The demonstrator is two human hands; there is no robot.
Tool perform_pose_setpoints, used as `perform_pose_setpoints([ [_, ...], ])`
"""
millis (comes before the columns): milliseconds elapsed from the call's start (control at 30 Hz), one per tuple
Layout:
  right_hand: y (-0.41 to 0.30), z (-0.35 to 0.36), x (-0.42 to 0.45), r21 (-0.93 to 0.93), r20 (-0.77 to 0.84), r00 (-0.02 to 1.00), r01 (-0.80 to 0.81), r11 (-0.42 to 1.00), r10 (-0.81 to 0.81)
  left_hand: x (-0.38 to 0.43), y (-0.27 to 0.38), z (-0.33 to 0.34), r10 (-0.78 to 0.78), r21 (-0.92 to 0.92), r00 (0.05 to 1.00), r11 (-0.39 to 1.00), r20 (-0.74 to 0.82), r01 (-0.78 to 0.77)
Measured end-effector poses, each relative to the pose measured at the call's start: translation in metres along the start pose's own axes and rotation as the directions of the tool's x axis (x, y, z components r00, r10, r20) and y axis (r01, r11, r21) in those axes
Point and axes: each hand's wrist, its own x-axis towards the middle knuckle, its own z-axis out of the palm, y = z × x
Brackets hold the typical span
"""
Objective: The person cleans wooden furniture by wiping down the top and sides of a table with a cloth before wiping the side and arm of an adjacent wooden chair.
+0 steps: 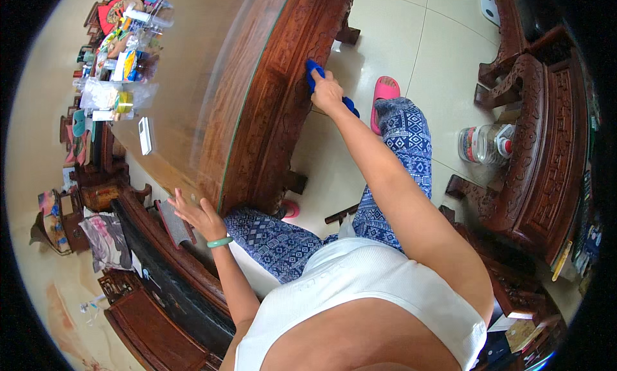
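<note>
My right hand (328,91) grips a blue cloth (312,74) and presses it against the carved side apron of a dark wooden table (272,82). Another part of the blue cloth hangs out below the hand. My left hand (200,217), with a green bangle at the wrist, is raised near the table's near corner, fingers spread and holding nothing. A glass sheet (212,82) covers the tabletop. On it lies a white rectangular device (145,136).
Bottles, bags and packets, among them a clear plastic bag (101,94), crowd the table's far left side. A large clear plastic jug (482,144) stands on the tiled floor beside a carved wooden chair (535,144). A black-cushioned wooden bench (168,284) is at the lower left.
</note>
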Motion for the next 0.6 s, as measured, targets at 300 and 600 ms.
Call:
perform_pose_setpoints([
  [300,0.019,0.019,0.001,-0.016,0.057,0.995,-0.085,0.996,0.085,0.000,0.002,-0.001,-0.041,0.028,0.999,0.999,0.001,0.041],
  [600,0.014,0.018,0.015,0.086,-0.003,0.988,-0.151,0.985,0.152,0.001,0.000,0.000,-0.040,-0.002,0.999,0.999,-0.007,0.040],
])
